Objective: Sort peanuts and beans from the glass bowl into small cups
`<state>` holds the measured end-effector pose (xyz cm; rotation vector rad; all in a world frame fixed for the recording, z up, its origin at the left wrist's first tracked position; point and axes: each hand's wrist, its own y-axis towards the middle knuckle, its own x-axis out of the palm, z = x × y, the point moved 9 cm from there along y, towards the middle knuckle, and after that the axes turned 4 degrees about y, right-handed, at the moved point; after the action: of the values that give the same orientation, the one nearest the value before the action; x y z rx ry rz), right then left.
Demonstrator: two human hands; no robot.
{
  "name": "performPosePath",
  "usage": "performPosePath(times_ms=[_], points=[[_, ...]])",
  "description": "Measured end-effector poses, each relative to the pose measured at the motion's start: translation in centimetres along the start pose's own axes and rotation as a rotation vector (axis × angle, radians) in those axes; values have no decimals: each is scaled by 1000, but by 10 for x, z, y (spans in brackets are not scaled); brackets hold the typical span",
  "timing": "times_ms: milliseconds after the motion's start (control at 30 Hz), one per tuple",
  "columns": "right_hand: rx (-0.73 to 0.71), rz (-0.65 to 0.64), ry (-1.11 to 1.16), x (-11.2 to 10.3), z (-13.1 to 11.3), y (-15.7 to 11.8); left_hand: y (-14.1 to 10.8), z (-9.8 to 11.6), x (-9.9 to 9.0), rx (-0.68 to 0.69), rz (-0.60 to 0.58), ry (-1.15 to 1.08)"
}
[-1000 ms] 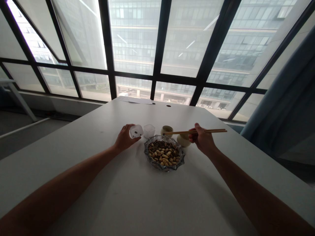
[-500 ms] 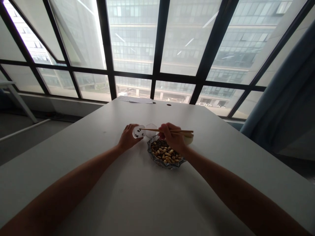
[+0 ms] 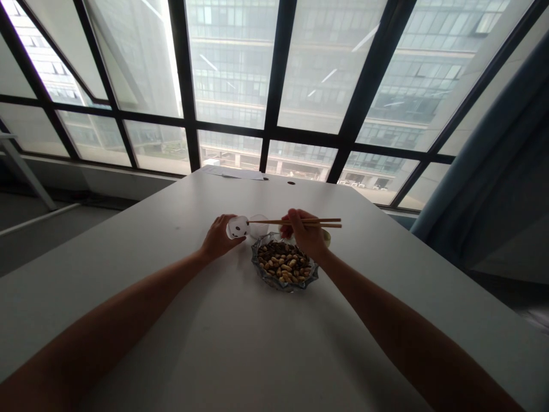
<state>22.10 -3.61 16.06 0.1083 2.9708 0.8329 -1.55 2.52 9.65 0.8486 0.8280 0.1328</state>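
Observation:
My left hand (image 3: 218,237) is wrapped around a small white cup (image 3: 232,229), which leans so that its mouth faces me. A few dark seeds (image 3: 238,228) lie inside it. Wooden chopsticks (image 3: 317,221) are gripped in my right hand (image 3: 306,234), their tips pointing left at the cup's right rim. A dark speck shows at the tips, too small to name. Just below my right hand stands a scalloped glass bowl (image 3: 262,276) of peanuts (image 3: 287,268) and dark seeds (image 3: 274,248). Behind the bowl sits a pale translucent container (image 3: 259,224), partly hidden by the cup and chopsticks.
A pale greenish object (image 3: 327,237) is mostly hidden behind my right hand. White paper (image 3: 234,173) lies at the far end of the white table (image 3: 206,355). Beyond are framed windows (image 3: 231,68); a blue curtain (image 3: 480,166) hangs at the right.
The chopstick tips have moved from over the inside of the cup to its right rim. The chopsticks' rear ends have spread apart slightly. My view has shifted a little.

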Motion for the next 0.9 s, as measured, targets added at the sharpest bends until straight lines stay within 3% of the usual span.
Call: performPosePath(times_ms=[200,400,533,633,767,833,900], points=[[-117,-229,-270,40,-3,2,-1,-3,0,-55,0,-48],[-336,-349,-436,41,-29,-2,-1,-4,3,-114,-36,-76],[-289,-353,-413,37,-28,-5,-1,-5,3,-127,-45,-86],[-184,-219,-286,15,-26,-3,-1,-6,3,-143,-51,-60],[-81,93,-138,-42,-25,-2,0,-10,5,-184,-80,-28],[-10,108,-143,-60,-21,-2,-1,-12,6,-210,-102,-24],[73,28,-168,-67,-13,-4,-1,-13,7,-230,-116,-19]])
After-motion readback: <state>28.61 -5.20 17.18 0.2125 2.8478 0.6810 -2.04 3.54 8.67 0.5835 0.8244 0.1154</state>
